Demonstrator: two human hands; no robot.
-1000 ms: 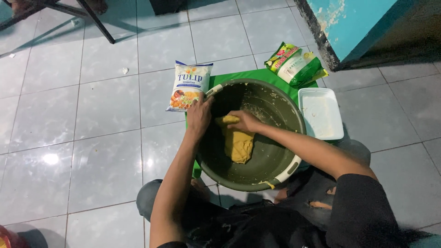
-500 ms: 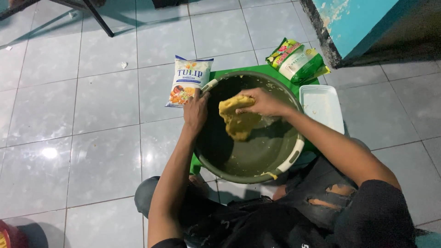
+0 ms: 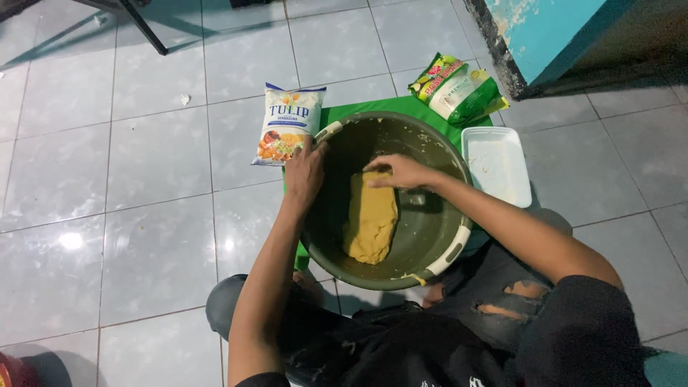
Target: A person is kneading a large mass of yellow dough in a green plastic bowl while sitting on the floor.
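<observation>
Dough (image 3: 371,221) lies in the basin (image 3: 430,236), long axis running from the far wall toward the person. Right hand (image 3: 403,172) presses its far end, fingers flat, gripping nothing. Left hand (image 3: 304,174) clasps the basin's left rim, farther from the dough.

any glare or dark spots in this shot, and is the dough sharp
Head view: glare spots on the glossy floor tiles; basin interior dim, its right side shadowed; dough reasonably sharp, evenly lit; top right corner beside the blue wall nearly black.
</observation>
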